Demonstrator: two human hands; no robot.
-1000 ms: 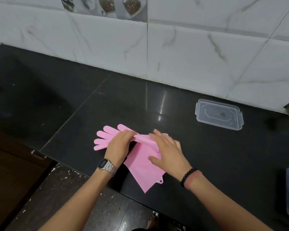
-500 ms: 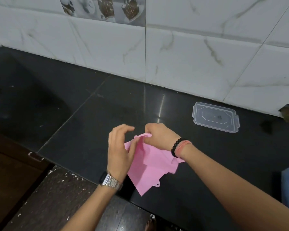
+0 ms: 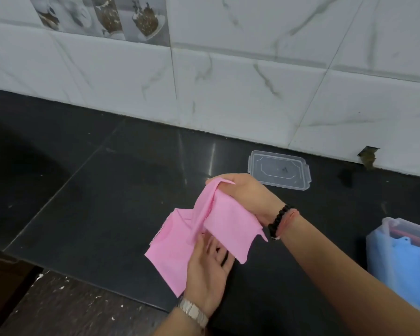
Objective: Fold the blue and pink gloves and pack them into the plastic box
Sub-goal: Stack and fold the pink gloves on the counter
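Pink glove [image 3: 211, 229] pinched by right hand [image 3: 243, 192]; left hand [image 3: 207, 265] flat beneath, fingertips hidden.

Right hand [image 3: 246, 195] fingers curled in a grip, left hand [image 3: 207, 267] palm-up, fingers straight

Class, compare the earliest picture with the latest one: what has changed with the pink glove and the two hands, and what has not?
The pink glove, earlier pressed flat on the counter, is now lifted off it. The right hand has taken a grip on its bunched upper end; the left hand supports the hanging part from beneath, palm up. The clear lid stays near the wall.
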